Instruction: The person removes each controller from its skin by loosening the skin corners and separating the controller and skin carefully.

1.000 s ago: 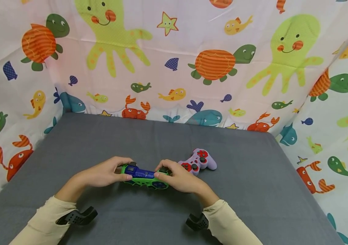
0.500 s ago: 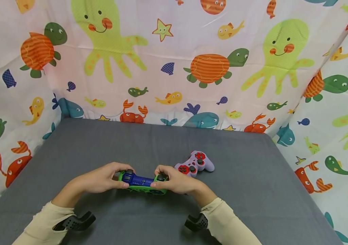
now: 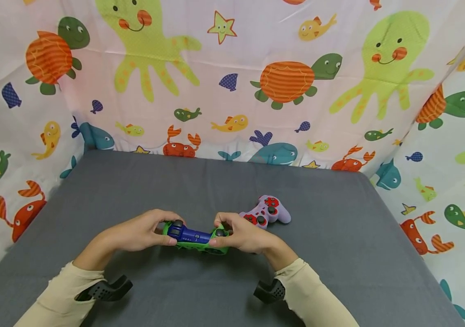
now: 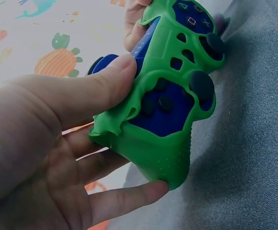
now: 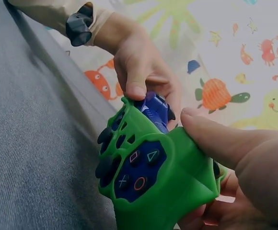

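A blue game controller in a green rubbery cover is held between both hands over the grey cloth. My left hand grips its left end, thumb on the blue top edge, fingers behind and beneath. There the cover's edge is rumpled near the thumb in the left wrist view. My right hand pinches the other end, its thumb on the green cover near the shoulder buttons. Blue body shows bare along the top edge between the hands. Fingers behind the controller are partly hidden.
Just behind my right hand, a lilac game controller with red button areas lies on the grey cloth-covered table. A curtain printed with sea animals hangs along the back and both sides. Black bands sit at both wrists.
Both hands keep hold of the green-covered controller, and its button face has tipped slightly downward. My right fingers have shifted a little at its end. The head view has moved slightly.
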The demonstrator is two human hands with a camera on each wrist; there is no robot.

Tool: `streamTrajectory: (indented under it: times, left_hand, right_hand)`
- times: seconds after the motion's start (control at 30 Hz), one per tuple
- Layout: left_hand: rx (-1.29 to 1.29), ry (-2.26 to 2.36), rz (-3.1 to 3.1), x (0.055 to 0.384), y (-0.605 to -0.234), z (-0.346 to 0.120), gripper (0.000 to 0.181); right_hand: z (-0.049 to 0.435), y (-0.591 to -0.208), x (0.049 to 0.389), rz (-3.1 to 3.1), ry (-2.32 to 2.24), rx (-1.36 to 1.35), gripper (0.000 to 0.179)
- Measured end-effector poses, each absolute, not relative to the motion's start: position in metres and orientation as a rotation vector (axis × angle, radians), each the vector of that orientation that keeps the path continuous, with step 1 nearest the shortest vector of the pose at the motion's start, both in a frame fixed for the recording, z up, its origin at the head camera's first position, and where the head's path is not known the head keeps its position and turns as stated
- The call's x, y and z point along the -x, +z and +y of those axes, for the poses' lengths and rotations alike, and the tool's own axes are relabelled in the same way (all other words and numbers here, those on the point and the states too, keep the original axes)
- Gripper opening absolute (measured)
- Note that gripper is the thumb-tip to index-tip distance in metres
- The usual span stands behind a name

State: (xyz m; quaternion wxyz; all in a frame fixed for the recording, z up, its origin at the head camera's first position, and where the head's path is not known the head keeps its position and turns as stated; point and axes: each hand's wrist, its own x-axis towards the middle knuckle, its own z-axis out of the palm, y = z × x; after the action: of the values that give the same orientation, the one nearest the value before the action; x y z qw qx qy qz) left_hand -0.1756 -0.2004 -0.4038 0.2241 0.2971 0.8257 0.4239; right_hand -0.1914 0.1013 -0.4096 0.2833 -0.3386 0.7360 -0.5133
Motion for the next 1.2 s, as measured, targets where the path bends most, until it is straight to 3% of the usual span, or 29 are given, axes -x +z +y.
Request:
streamTrajectory:
  times: [0.27,0.47,0.73,1.2]
  left_hand:
    - [-0.875,1.135,2.383,0.179,-0.407,-0.201,0.030]
    - [-0.830,1.163,2.379,0.183,-0.407,-0.204,0.032]
    - [-0.761,1.261,2.391,0.186,-0.410,-0.203,0.029]
    - [-0.638,1.347,2.311,0.191,-0.410,-0.204,0.040]
  right_hand:
    - [0.102,-0.400,0.189,2.242,-1.401,0.879,0.029]
    - [0.109,-0.392,0.188,2.358,-1.237,0.925,0.035]
    - [0.105,-0.397,0.187,2.434,-1.430,0.905,0.022]
    - [0.100,-0.406,0.193,2.468,-1.602,0.845,0.030]
